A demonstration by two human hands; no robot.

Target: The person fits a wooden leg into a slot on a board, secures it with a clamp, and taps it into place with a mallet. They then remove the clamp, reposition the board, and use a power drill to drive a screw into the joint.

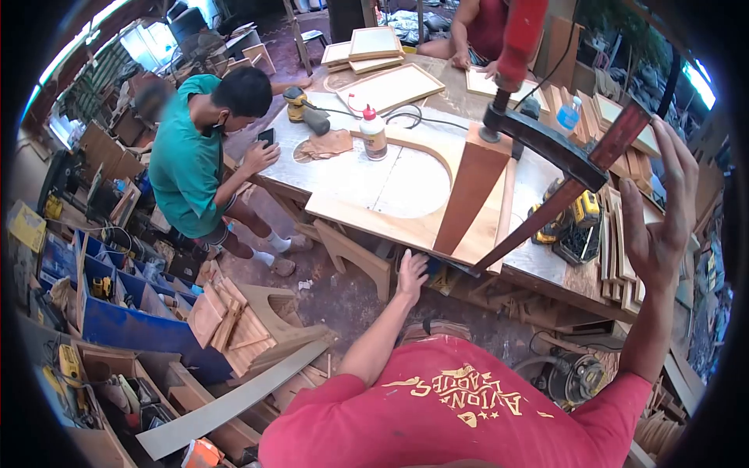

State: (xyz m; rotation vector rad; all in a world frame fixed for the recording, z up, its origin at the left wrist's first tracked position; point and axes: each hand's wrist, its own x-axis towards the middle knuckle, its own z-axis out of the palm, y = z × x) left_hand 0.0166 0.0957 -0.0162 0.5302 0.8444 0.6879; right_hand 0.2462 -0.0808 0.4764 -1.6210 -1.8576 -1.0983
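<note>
My left hand [413, 274] is just below the front edge of the worktable, its fingers stretched out with nothing in them. Raised at the right, my right hand [663, 207] has its fingers apart, close beside the upper end of the bar of a clamp [546, 144]. The clamp has a red handle, and its screw foot presses on the top of a thick wooden block [474, 187]. That block stands on a light wooden panel [351, 212] with a curved cut-out. The clamp's lower end reaches down to the table edge, where its jaw is mostly hidden.
A glue bottle [374, 132], a sander [296, 104] and cordless drills [585, 209] rest on the worktable [312, 164]. One person in green [187, 156] holds a phone at the left; another person sits across the table. Wood pieces and bins crowd the floor.
</note>
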